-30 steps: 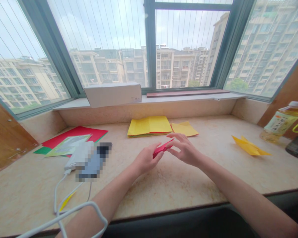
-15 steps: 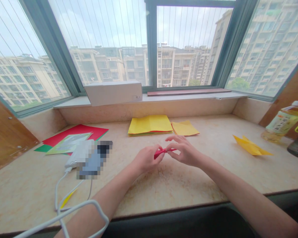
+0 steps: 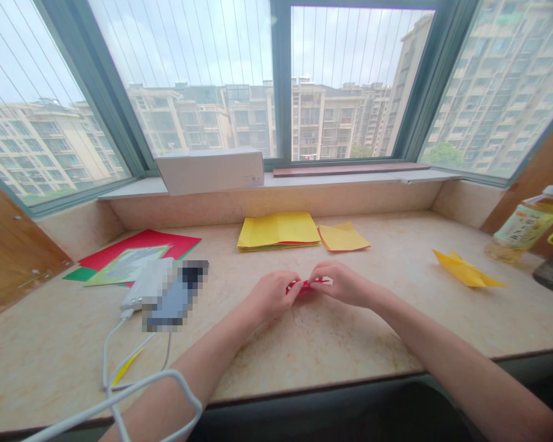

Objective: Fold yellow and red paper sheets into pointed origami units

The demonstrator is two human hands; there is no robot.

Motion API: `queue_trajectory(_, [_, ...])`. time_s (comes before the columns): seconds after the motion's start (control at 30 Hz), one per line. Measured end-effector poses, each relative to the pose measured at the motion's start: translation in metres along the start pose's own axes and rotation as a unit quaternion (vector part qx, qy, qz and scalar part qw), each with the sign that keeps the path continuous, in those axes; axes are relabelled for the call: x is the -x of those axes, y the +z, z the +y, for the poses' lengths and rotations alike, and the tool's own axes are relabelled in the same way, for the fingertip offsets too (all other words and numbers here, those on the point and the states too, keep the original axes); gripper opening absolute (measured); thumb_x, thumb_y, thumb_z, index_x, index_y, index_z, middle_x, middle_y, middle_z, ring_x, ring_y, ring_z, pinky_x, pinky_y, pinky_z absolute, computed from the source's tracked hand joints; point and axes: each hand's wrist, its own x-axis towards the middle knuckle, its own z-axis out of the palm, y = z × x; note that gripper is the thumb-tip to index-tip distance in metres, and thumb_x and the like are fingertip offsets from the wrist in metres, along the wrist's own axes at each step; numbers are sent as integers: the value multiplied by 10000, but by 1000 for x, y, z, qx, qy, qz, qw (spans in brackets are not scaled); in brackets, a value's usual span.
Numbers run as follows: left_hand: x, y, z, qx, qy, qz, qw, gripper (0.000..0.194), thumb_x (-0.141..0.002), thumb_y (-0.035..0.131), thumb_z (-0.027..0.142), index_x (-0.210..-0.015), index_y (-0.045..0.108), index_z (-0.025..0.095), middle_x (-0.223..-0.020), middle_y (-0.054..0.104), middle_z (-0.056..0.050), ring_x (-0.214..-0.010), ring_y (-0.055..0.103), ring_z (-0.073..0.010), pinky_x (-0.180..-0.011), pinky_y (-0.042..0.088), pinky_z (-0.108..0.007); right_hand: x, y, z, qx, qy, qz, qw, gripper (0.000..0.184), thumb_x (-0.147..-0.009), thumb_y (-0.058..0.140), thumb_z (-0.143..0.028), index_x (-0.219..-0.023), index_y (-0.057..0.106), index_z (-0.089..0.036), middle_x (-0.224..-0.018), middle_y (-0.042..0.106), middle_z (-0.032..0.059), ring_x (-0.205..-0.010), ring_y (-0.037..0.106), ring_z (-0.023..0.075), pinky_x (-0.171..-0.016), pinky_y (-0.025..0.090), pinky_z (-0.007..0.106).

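A small folded piece of red paper [image 3: 305, 284] lies low over the marble counter [image 3: 332, 337], pinched from both ends. My left hand [image 3: 270, 296] grips its left end with curled fingers. My right hand [image 3: 343, 283] grips its right end, fingers bent over it. Most of the paper is hidden between the fingertips. Beyond the hands lie a stack of yellow sheets [image 3: 279, 231] and a single yellow sheet [image 3: 343, 237].
A folded yellow paper shape [image 3: 465, 270] lies to the right, near a drink bottle [image 3: 525, 224]. Red and green sheets [image 3: 138, 252], a blurred device [image 3: 168, 294] and white cables [image 3: 120, 380] are on the left. A white box [image 3: 211, 172] stands on the window sill.
Both hands have come down toward the counter and closed in on the red paper, which went from tilted upward and clearly showing to flat and mostly covered by the fingers.
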Motion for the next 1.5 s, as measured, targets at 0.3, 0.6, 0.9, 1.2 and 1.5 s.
queue_trajectory(0.3, [-2,2,-5,-13,56,74,996,222,-876,599,235,-1074,691,199,-1142,667,-109,-1090,608,-257,-980,470,-415,-2,4,2,76,-32,21,996,132,-912,589,-210,-883,717,-207,-852,722,44,-806,645,195,-767,478,331])
queue_trajectory(0.6, [-4,8,-5,-47,57,35,997,114,-875,589,192,-865,703,190,-959,695,-68,-911,640,-216,-858,491,-346,-3,11,-4,113,-40,47,992,107,-910,598,-199,-846,683,-198,-870,711,58,-854,644,216,-811,476,366])
queue_trajectory(0.9, [-5,-1,-7,-54,50,31,997,131,-883,603,249,-827,703,184,-841,680,-53,-811,633,-200,-785,474,-311,-2,5,2,30,-28,36,999,85,-887,641,-241,-900,719,-209,-887,703,53,-830,652,191,-774,504,325])
queue_trajectory(1.2, [-4,-6,0,-90,60,11,994,64,-838,648,231,-822,696,191,-875,684,-59,-838,636,-214,-788,465,-320,1,-3,0,18,-18,2,1000,41,-854,661,-209,-866,700,-217,-907,706,39,-842,651,188,-799,509,324])
queue_trajectory(1.5, [-4,-5,-2,-85,71,11,994,129,-870,609,247,-870,732,208,-903,693,-67,-860,638,-213,-814,470,-327,1,-7,-6,33,-50,-14,998,98,-876,637,-170,-894,710,-233,-997,701,48,-919,649,198,-852,502,337])
